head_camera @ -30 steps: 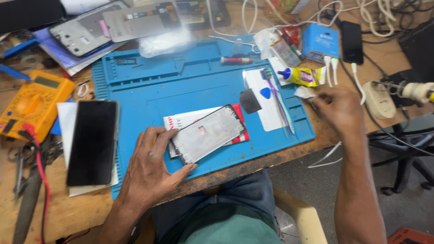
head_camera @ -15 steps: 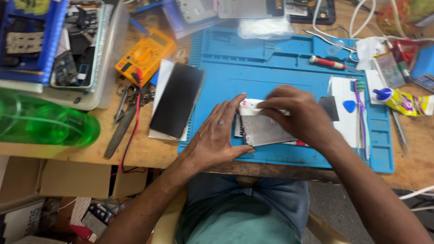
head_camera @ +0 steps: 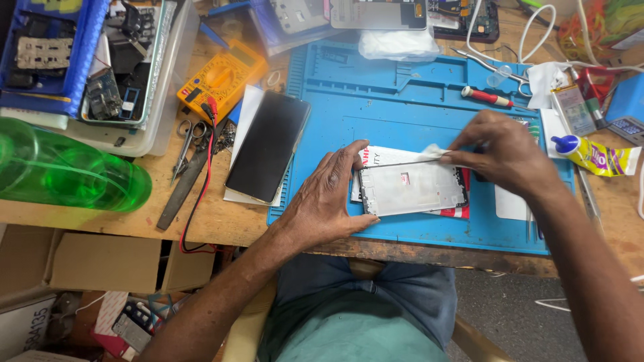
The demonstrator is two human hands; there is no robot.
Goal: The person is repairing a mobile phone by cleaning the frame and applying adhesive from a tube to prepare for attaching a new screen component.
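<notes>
Head view, left hand [head_camera: 329,201]: lay flat, fingers spread and loose, pressing the left end of the phone frame [head_camera: 412,189]; gripped nothing.
Right hand [head_camera: 506,157]: fingers pinched on a small white wipe [head_camera: 433,153], held against the frame's upper right edge.
Phone frame: flat on a red-and-white card [head_camera: 386,156], on the blue work mat [head_camera: 402,100] near its front edge.
Nearby: black phone screen [head_camera: 268,146] left of the mat; yellow multimeter [head_camera: 221,77] beyond it.
</notes>
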